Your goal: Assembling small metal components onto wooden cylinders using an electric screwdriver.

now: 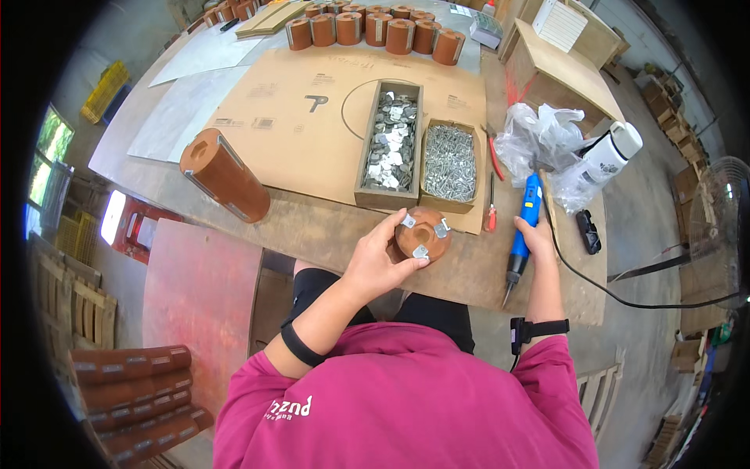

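My left hand [373, 264] is closed round the side of a reddish-brown cylinder [434, 244] at the table's front edge. The cylinder's round end faces up, with a hole in its middle and three small metal tabs near its rim. In my right hand [537, 241] is a blue electric screwdriver [532, 200], its bit pointing down, to the right of the cylinder and apart from it. Beyond the cylinder stand a long wooden box [359, 195] of flat metal pieces and a cardboard box [446, 204] full of screws.
One longer brown cylinder [226, 176] stands at left on the table. Several more brown cylinders [400, 36] line the far side. Red-handled pliers [495, 155], a hand screwdriver [491, 211], plastic bags [539, 141] and a white bottle [605, 155] lie right. A black cord [625, 301] trails off rightward.
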### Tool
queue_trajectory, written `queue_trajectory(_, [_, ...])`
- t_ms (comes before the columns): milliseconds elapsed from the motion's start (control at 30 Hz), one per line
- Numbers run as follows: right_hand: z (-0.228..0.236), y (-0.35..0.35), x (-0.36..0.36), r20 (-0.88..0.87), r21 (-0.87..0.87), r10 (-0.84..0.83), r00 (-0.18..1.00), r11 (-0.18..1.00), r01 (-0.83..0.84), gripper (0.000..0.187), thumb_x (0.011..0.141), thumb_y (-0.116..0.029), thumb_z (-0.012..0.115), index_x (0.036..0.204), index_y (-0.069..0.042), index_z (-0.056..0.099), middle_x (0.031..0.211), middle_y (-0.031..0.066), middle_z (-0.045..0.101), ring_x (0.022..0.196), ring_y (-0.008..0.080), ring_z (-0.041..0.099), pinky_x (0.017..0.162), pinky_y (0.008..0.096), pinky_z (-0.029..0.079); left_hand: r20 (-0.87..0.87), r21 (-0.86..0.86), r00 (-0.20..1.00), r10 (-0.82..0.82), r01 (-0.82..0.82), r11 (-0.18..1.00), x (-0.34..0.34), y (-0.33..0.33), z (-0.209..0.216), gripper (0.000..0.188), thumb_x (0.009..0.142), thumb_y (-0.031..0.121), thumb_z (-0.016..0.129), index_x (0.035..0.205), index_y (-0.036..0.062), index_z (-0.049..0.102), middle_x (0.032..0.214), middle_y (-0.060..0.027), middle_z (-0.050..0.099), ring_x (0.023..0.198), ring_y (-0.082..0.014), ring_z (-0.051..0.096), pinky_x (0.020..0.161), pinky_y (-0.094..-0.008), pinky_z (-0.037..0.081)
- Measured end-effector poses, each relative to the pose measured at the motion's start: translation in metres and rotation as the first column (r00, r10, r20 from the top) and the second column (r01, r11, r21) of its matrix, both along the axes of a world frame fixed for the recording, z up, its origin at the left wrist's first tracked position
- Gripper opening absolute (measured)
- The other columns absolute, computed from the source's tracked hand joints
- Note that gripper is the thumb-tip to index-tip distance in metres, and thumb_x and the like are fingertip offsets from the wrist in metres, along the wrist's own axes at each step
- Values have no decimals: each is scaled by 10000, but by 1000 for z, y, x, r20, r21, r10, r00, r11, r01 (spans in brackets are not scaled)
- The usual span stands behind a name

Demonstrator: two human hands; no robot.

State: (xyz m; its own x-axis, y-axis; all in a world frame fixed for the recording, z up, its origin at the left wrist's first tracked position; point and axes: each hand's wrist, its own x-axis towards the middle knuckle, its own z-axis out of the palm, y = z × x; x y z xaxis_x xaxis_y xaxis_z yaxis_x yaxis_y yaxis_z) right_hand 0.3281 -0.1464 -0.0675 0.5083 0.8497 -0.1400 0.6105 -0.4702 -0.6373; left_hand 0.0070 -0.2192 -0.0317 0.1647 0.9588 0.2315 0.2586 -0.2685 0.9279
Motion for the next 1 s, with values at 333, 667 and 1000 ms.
queue_trajectory(333, [39,-25,-95,317,-209,514,797,858,-470,614,648,-150,613,1220,-161,390,1071,255,441,976,365,484,851,385,406,160,-70,986,37,-26,997,9,-7,6,662,617,137,749,1149,-5,383,1075,-149,519,988,-218,540,843,-299,443])
queue_trajectory(667, [82,-43,-99,-11,318,399,917,871,-375,149,725,-26,554,873,-25,546,921,124,534,731,240,547,640,311,440,-223,322,975,6,68,944,0,3,9,417,609,145,734,968,56,541,1199,-218,397,1084,-364,440,881,-399,397])
queue_trajectory(1000, [133,-78,-144,-522,845,832,187,535,-23,166,818,-88,479,962,-33,417,712,91,457,604,137,430,545,268,368,-158,303,986,-44,91,949,18,-4,6,265,623,93,705,808,15,532,1207,-229,394,993,-355,502,804,-349,431])
